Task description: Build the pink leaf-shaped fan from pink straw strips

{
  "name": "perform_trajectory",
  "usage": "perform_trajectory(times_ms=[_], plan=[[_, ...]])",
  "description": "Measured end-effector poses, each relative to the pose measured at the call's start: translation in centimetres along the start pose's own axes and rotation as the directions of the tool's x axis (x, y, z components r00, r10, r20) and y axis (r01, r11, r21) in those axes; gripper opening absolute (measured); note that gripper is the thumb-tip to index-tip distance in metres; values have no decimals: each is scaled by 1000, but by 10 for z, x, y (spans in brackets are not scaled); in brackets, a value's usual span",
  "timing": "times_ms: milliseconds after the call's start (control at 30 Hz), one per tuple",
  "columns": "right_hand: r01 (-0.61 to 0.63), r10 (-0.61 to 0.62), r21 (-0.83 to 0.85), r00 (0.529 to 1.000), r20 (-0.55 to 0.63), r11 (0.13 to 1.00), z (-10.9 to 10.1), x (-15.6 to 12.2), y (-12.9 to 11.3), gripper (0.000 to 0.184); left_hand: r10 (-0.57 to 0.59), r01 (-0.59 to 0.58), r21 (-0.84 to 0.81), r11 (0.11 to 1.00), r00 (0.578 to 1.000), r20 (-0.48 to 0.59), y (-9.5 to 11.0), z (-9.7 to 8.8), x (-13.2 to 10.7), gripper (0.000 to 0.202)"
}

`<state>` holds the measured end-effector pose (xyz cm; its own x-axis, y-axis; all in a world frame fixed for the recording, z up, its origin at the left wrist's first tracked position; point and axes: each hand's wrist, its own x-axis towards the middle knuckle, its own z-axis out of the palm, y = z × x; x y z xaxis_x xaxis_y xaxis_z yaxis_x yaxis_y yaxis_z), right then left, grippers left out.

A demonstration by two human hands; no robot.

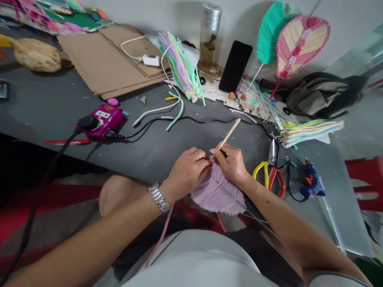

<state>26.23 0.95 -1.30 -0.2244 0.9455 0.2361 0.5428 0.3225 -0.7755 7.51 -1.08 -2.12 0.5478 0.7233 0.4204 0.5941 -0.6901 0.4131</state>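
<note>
On the right hand [230, 163], the fingers pinch a wooden stick [229, 134]; on the left hand [188, 173], they grip a lilac pipe-cleaner feather [217, 193]. The work sits where stick meets feather.

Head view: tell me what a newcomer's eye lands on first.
The lilac feather comes first, at bottom centre, held by the left hand and right hand, with a wooden stick rising from the right hand's fingers. By the wall at top right stand a pink feather and a green one. At top centre lies a bundle of pastel strips.
</note>
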Motion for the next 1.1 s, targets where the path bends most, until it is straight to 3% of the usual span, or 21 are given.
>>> perform_trajectory(times_ms=[133,300,600,667,733,833,900,967,1100], plan=[[16,-16,31,1000,6,999,0,0,-1,49,2,-2,5,1000,1000,-3,0,0,0,18],[-72,87,169,993,-84,983,-1,0,0,44,-1,1,-7,1000,1000,-2,0,1,0,20],[189,-187,-54,982,28,981,5,-1,4,46,6,-6,30,1000,1000,1,-2,1,-1,17],[135,-136,29,990,27,990,4,1,5,47,6,-5,17,1000,1000,-12,-2,1,-1,16],[-20,29,204,999,-40,979,-1,6,5,49,7,-8,-27,1000,1000,-25,-1,2,0,16],[-118,197,379,965,-175,918,-15,13,1,52,-2,-2,-74,997,998,-59,-2,2,1,12],[-86,170,362,963,-209,928,-24,13,-3,52,-40,33,-81,996,996,-83,-2,2,1,11],[-68,129,327,977,-170,943,-27,9,-6,52,-102,96,-70,993,991,-90,-2,1,0,10],[-92,135,307,983,-123,947,-16,-3,-3,54,-186,187,10,982,981,-57,-2,0,-1,10]])
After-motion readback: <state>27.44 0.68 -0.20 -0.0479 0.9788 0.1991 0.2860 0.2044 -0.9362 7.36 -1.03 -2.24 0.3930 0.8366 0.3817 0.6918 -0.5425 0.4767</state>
